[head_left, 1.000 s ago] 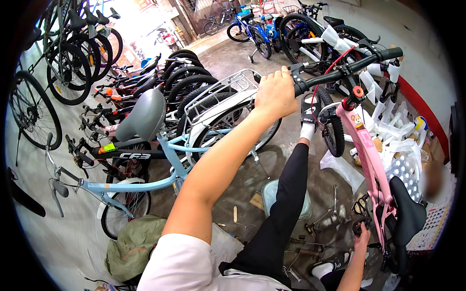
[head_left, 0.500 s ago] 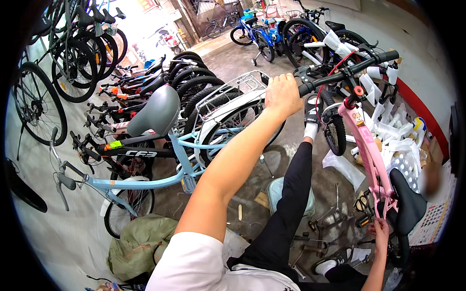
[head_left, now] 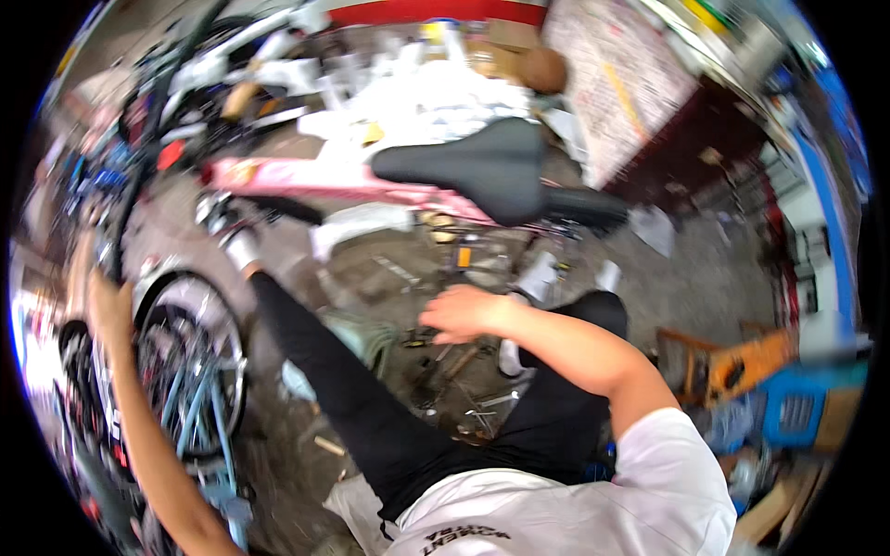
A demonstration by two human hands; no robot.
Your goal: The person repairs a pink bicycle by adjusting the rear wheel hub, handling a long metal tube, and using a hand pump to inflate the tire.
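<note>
A pink bicycle (head_left: 306,176) stands across the far side of my lap, its black saddle (head_left: 473,167) toward the right. Its dark handlebar (head_left: 144,167) runs down the left side, blurred by motion. My left hand (head_left: 111,310) is closed round the near end of that bar. Nearer to me than the bicycle, my right hand (head_left: 462,313) hangs over the floor, apart from the frame. Its fingers are loosely stretched with nothing visible in them. Under and around it lie scattered metal tools (head_left: 464,361), too smeared to tell apart.
A light blue bicycle (head_left: 199,408) stands at the left below my arm. White wrapping (head_left: 417,102) is heaped beyond the pink bicycle. To the right are an orange-brown wooden stool (head_left: 746,366) and a blue crate (head_left: 797,408). My legs straddle the tools.
The view has swung to the right, so the pink bicycle lies crosswise. My right hand has left the frame below the saddle. The left hand stays on the handlebar.
</note>
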